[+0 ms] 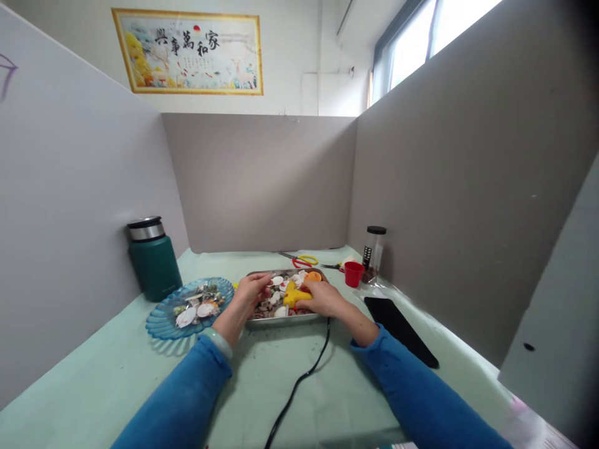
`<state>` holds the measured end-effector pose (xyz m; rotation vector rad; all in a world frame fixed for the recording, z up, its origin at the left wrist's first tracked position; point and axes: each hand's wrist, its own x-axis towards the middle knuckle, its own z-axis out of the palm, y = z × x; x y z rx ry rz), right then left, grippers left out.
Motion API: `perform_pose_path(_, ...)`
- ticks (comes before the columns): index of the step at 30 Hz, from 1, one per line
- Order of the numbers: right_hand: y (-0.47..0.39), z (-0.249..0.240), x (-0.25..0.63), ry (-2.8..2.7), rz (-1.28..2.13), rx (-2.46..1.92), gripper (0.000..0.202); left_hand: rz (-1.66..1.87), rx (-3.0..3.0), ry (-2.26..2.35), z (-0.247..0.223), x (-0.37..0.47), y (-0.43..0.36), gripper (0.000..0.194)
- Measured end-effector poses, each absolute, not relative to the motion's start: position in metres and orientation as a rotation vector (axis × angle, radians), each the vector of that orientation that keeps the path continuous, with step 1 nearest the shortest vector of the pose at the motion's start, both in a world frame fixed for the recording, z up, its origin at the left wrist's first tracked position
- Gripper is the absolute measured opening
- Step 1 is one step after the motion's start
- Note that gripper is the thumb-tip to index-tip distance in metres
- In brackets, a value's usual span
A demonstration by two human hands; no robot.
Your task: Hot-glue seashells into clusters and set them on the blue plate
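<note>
A metal tray [285, 320] filled with shells, small stones and other bits lies in front of me. My right hand [322, 298] is wrapped around a yellow glue gun [294, 294], which points left over the tray; a black cord [302, 378] runs from it toward me. Over the tray's left side is my left hand [253, 290], its fingers pinched together. Whatever sits between those fingertips is too small to make out. White round pieces and an orange disc [312, 276] show among the tray's contents.
A blue glass plate [161, 321] of shells stands left, beside a green bottle [154, 262]. Scissors [303, 260] lie behind the tray. On the right are a red cup [354, 274], a clear black-lidded jar [375, 252] and a black flat object [401, 332]. Grey partitions [262, 187] enclose the table.
</note>
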<state>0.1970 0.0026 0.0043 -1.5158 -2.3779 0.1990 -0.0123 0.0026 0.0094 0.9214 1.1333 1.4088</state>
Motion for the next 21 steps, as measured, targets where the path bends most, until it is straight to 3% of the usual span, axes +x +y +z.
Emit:
perform_pose_path(12,-0.001,0.011,0.197,-2.368,0.206,-1.515,0.041,1.334,0.985,1.083,0.005,-0.011,0.003,0.003)
perform_pose_path(16,-0.005,0.013,0.197,-2.344,0.091,-1.505,0.049,1.329,0.987,1.112,0.005,-0.01,0.004,0.008)
perform_pose_path(21,0.006,0.026,0.216,-2.191,-0.02,-1.515,0.045,1.317,1.014,1.11,0.007,-0.008,0.002,0.007)
